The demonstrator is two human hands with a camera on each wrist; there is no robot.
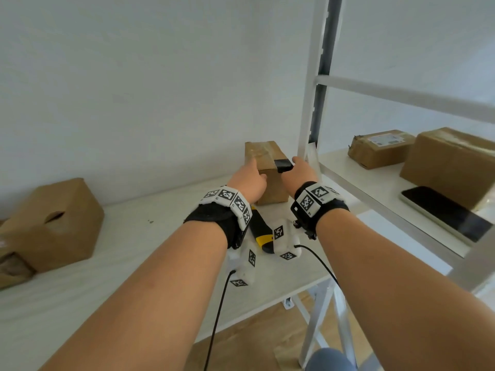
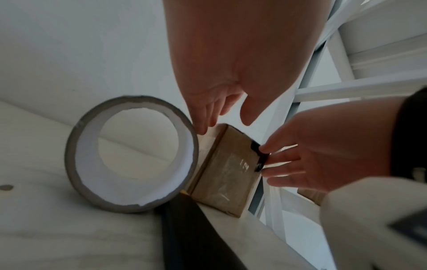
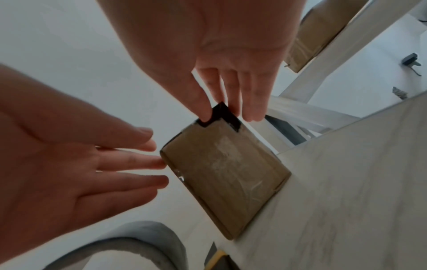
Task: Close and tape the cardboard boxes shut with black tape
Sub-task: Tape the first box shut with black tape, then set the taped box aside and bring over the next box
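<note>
boxes: 4 cardboard; small upright box (image 1: 268, 172) at table (image 1: 134, 236) back edge, one left (image 1: 51, 223), two on shelf (image 1: 380, 148) (image 1: 452, 162)
black tape: 1 strip (image 1: 282, 164) on small box's top right corner
tape roll: 1 (image 2: 131, 153), standing on table
left hand (image 1: 250, 180): fingers straight, at box's left side
right hand (image 1: 301, 170): fingers extended, tips pressing strip

**Clearance around the box: tight on the right, open on the left**

The box (image 1: 267, 172) stands at the bench (image 1: 134, 236) back edge, close to the wall. On its right the rack post (image 1: 308, 124) stands just beside it, leaving a narrow gap. A tape roll (image 2: 131, 153) and a yellow-black tool (image 1: 261, 231) lie just in front, crowding the near approach. To the left, bare bench runs to a second box (image 1: 53, 223), well apart. Above the box the space is open.
</note>
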